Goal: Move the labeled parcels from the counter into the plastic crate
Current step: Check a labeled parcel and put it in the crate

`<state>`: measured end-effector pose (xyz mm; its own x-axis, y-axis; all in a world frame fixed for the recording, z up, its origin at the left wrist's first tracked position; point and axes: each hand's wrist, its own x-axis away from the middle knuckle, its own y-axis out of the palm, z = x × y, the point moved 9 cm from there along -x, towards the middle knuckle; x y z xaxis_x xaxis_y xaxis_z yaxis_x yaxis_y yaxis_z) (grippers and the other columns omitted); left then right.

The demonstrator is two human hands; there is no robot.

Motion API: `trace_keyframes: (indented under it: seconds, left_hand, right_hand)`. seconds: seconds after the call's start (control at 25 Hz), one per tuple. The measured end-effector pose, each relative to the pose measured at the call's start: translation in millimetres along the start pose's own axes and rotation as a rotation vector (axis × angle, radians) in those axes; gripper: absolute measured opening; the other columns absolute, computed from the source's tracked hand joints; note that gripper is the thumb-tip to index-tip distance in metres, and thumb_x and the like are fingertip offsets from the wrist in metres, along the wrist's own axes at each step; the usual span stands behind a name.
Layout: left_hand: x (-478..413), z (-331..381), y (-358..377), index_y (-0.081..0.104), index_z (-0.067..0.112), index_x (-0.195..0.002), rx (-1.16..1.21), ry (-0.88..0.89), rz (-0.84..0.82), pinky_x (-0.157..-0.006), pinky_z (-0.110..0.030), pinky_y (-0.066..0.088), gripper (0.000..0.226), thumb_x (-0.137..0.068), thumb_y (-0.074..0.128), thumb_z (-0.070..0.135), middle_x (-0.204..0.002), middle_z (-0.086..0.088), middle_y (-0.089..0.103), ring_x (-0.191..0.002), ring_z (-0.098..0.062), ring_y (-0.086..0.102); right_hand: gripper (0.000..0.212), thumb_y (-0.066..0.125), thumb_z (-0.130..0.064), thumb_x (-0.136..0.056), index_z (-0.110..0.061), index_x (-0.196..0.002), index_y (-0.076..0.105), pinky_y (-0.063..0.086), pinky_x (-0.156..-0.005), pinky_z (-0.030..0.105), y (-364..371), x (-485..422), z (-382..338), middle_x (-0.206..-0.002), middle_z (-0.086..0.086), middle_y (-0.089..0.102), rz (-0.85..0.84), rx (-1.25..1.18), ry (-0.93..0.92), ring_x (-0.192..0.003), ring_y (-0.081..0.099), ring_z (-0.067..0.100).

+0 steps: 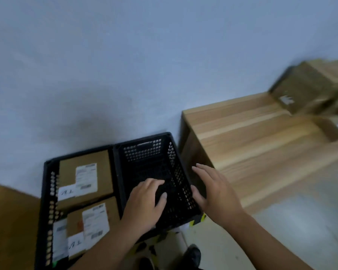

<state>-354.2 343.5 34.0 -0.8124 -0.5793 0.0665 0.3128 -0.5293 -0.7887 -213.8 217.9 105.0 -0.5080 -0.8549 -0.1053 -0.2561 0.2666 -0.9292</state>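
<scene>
Far left, a brown surface (6, 227) fills the bottom corner, too blurred to say what it is. Next to it, the black plastic crate (47, 201) sits on the floor against the pale wall (125, 55), and it already carries two labeled parcels: the far parcel (85, 177) lies flat in the back, white shipping label up, and the near parcel (92, 225) lies just in front of it, touching or almost touching, with its own label and a handwritten sticker. Moving right, a second black crate (144, 151) stands side by side with the first, walls touching, nothing visible inside but the perforated mesh. Over that crate comes the left hand (144, 205), palm down, fingers (153, 184) spread loose and holding nothing, hovering above the open interior. Just right of it, the right hand (215, 195) hangs above the crate's right wall, released as well, thumb apart, nothing in its grasp. Below the hands, dark shoes (191, 254) on the pale floor, with a bit of yellow-black tape by the crate's corner. Further right, the wooden table (252, 145) stretches away along the wall, and at its far end two more cardboard parcels wait, badly smeared by motion: a larger box (304, 88) with a white mark on its side, and a smaller one (334, 129) in front of it at the frame edge.
</scene>
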Motion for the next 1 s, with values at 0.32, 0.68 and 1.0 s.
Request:
trace_keyframes:
  seconds: [0.32,0.68,1.0]
  left_hand:
    - [-28,169,47,0.049,0.036,-0.138,-0.025,0.333,-0.080,-0.107,-0.025,0.038,0.042,-0.100,0.044,0.053,-0.134,0.023,0.049,-0.126,0.000,0.044]
    - [-42,350,195,0.049,0.036,-0.137,-0.012,0.414,-0.220,-0.106,-0.032,0.042,0.041,-0.099,0.047,0.049,-0.134,0.022,0.049,-0.123,-0.002,0.046]
    - [-69,496,300,0.053,0.038,-0.128,-0.006,0.451,-0.241,-0.099,-0.027,0.044,0.040,-0.091,0.046,0.054,-0.126,0.024,0.052,-0.115,0.000,0.052]
  right_hand:
    - [0.051,0.066,-0.037,-0.093,-0.020,-0.140,0.057,0.050,-0.102,0.032,-98,93,96,-0.142,-0.005,0.057,0.194,0.018,0.268,-0.124,0.058,0.016]
    - [0.046,0.064,-0.038,-0.095,-0.019,-0.138,0.060,0.046,-0.103,0.027,-165,204,296,-0.135,-0.006,0.061,0.246,-0.030,0.480,-0.124,0.058,0.013]
    - [0.043,0.066,-0.034,-0.093,-0.018,-0.133,0.062,0.051,-0.099,0.031,-244,264,447,-0.127,-0.004,0.065,0.318,-0.045,0.542,-0.117,0.061,0.013]
